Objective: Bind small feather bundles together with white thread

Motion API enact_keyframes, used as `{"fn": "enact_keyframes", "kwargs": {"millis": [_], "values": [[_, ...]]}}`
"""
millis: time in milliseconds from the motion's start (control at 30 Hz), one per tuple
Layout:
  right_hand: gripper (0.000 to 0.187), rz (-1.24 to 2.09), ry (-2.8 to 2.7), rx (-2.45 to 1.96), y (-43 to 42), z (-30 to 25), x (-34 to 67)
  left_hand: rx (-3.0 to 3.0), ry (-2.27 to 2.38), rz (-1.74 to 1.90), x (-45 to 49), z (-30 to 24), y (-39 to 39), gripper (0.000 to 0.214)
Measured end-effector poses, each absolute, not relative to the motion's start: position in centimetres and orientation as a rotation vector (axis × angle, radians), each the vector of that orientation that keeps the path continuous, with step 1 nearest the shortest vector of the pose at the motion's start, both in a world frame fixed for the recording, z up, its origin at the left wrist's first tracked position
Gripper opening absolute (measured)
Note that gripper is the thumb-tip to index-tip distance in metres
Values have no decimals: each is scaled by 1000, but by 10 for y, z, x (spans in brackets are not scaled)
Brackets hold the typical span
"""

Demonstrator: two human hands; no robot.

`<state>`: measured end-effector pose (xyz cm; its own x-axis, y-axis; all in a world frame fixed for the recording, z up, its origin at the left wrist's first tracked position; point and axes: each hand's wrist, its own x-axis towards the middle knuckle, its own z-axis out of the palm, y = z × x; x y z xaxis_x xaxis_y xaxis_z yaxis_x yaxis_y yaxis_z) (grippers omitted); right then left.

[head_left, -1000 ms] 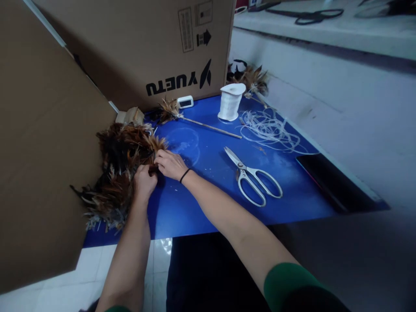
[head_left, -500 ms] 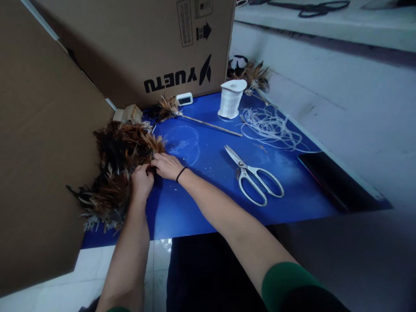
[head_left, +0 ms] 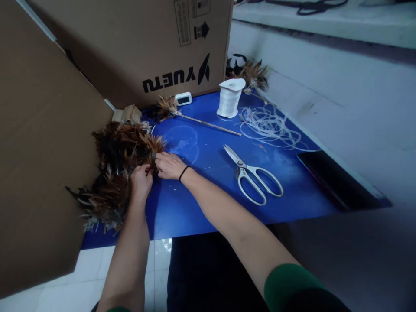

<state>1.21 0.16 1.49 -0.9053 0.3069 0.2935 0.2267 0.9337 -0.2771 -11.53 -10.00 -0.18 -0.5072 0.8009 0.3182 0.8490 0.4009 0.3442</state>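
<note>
A heap of brown, black and grey feathers (head_left: 120, 147) lies at the left of the blue table (head_left: 208, 182). At the heap's right edge, my left hand (head_left: 141, 178) is closed, its thumb and forefinger pinching dark brown feathers. My right hand (head_left: 169, 165), with a black band at the wrist, is right beside it. Its fingers curl down on feathers at the same edge, and the fingertips are partly hidden. Beyond the hands lies a thin stick with a feather tuft (head_left: 167, 108) tied to one end.
Silver scissors (head_left: 251, 175) lie right of my forearm, blades slightly apart. Behind them are a white spool (head_left: 230, 99), loose clear strips (head_left: 269, 125) and a small white display (head_left: 183, 99). A dark flat device (head_left: 338, 180) rests at right. Cardboard (head_left: 107, 52) walls the left and back.
My right hand has shifted slightly to the right, a little away from my left. The left hand stays nearly in place at the feathers. The view has moved slightly.
</note>
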Motion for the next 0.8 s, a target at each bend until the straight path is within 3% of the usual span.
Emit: {"fn": "enact_keyframes", "kwargs": {"millis": [400, 800], "values": [[10, 428, -2854, -480, 11, 24, 27, -1512, -2495, -778, -112, -3, -101, 17], [10, 212, -2844, -328, 8, 18, 35, -1491, -2509, -659, -106, -1, -95, 30]]}}
